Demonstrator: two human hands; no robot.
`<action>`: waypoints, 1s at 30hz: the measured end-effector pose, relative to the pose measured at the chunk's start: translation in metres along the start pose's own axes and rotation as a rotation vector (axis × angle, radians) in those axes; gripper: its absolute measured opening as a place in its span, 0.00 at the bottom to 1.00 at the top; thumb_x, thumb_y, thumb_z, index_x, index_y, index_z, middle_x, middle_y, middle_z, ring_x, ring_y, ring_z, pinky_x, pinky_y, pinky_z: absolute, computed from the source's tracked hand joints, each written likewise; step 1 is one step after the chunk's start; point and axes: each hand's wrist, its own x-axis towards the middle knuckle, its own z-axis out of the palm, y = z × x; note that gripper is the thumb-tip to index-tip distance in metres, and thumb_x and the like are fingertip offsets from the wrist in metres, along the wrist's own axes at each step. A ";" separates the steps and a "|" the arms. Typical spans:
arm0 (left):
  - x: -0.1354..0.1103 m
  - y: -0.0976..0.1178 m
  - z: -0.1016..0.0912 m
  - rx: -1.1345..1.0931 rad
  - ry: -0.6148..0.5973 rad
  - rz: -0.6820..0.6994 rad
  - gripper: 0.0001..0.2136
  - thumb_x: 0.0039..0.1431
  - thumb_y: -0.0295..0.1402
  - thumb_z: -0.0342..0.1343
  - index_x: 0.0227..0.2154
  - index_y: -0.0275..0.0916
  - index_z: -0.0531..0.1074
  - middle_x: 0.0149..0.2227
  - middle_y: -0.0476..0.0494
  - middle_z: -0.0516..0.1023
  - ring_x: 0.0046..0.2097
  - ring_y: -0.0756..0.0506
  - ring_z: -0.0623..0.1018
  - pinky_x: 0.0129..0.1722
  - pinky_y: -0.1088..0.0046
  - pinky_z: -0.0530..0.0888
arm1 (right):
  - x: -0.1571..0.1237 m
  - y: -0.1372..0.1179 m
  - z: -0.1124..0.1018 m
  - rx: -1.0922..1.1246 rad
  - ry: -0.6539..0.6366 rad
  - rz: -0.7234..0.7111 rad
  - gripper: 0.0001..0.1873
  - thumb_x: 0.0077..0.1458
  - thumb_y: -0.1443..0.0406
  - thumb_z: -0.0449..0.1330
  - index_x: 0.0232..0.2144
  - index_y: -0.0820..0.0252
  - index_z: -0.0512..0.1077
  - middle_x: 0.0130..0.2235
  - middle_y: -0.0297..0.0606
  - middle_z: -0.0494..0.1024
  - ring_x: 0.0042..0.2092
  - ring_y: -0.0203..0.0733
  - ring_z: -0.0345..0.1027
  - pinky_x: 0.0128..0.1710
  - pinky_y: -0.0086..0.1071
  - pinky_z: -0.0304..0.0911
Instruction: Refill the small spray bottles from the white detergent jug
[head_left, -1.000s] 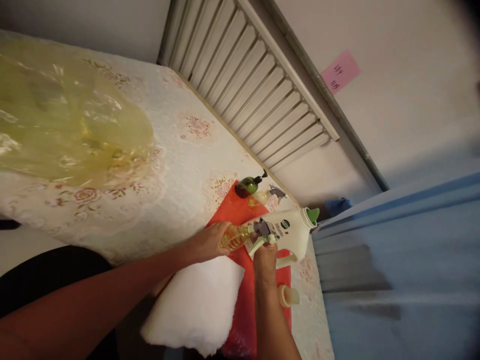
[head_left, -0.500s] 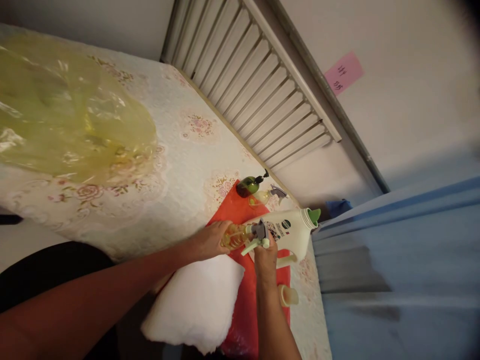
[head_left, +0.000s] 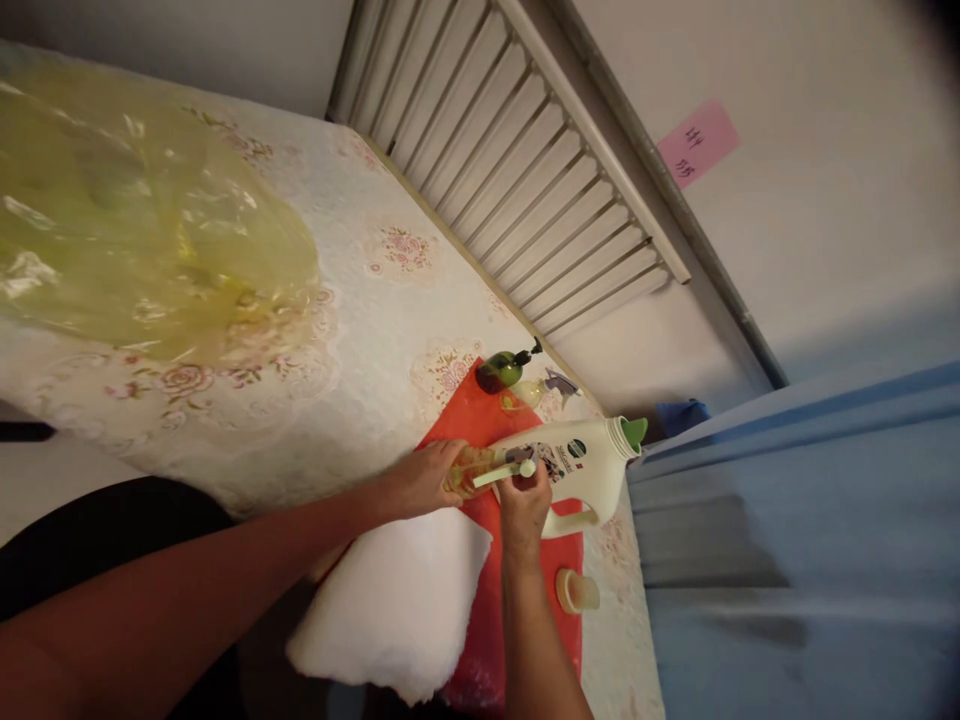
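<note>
My left hand (head_left: 421,482) is wrapped round the body of a clear spray bottle (head_left: 471,472) with yellowish liquid in it. At the bottle's top end, my right hand (head_left: 525,505) is closed on the spray head (head_left: 516,468), whose pale trigger points back toward the bottle. My right fingers partly cover the head. Just behind it stands a large cream jug (head_left: 596,460) with a label, a side handle and a green spout in its open neck. A red sheet (head_left: 491,560) lies under these things, and a white cloth (head_left: 397,600) is below my left hand.
Behind the jug are a green pump bottle (head_left: 501,371) and a second spray bottle (head_left: 525,394). A pale cap (head_left: 576,591) sits right of my right forearm. A yellow plastic bag (head_left: 157,220) covers the left of the flowered tablecloth (head_left: 360,370). A radiator (head_left: 517,180) and blue curtain (head_left: 810,560) border the table.
My right hand has shifted slightly left and turned on the spray head, so the trigger has swung upward and now lies across the head. My left hand keeps its hold.
</note>
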 end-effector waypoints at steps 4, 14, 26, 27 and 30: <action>0.002 -0.005 0.003 0.051 -0.001 0.013 0.22 0.45 0.33 0.65 0.45 0.44 0.68 0.46 0.43 0.76 0.51 0.36 0.75 0.49 0.62 0.72 | 0.001 0.011 0.008 0.026 0.037 0.036 0.15 0.39 0.60 0.62 0.32 0.58 0.68 0.31 0.36 0.77 0.34 0.42 0.72 0.39 0.35 0.70; 0.001 -0.008 0.005 0.044 0.012 0.017 0.23 0.45 0.32 0.65 0.46 0.44 0.67 0.47 0.41 0.76 0.51 0.34 0.76 0.49 0.58 0.73 | -0.007 0.005 -0.006 0.218 -0.225 0.003 0.20 0.52 0.59 0.63 0.46 0.60 0.74 0.48 0.43 0.79 0.52 0.48 0.72 0.55 0.42 0.65; 0.000 -0.008 0.005 0.047 0.016 0.022 0.25 0.46 0.33 0.65 0.49 0.42 0.66 0.48 0.38 0.76 0.51 0.34 0.76 0.49 0.58 0.73 | 0.000 0.020 -0.001 0.145 -0.100 0.041 0.30 0.41 0.58 0.69 0.48 0.62 0.74 0.45 0.43 0.81 0.48 0.48 0.73 0.52 0.41 0.65; 0.000 -0.009 0.006 0.047 0.011 0.022 0.27 0.45 0.32 0.66 0.50 0.42 0.65 0.49 0.38 0.76 0.52 0.34 0.76 0.50 0.58 0.73 | -0.001 0.020 -0.002 0.163 -0.128 0.032 0.29 0.44 0.57 0.67 0.49 0.61 0.74 0.46 0.44 0.81 0.49 0.49 0.73 0.52 0.42 0.65; 0.001 -0.012 0.008 0.053 0.013 0.035 0.27 0.46 0.32 0.66 0.50 0.42 0.65 0.49 0.39 0.75 0.52 0.35 0.75 0.50 0.59 0.73 | -0.004 0.019 -0.005 0.190 -0.188 0.023 0.24 0.49 0.55 0.64 0.47 0.60 0.75 0.46 0.43 0.81 0.49 0.48 0.74 0.51 0.41 0.66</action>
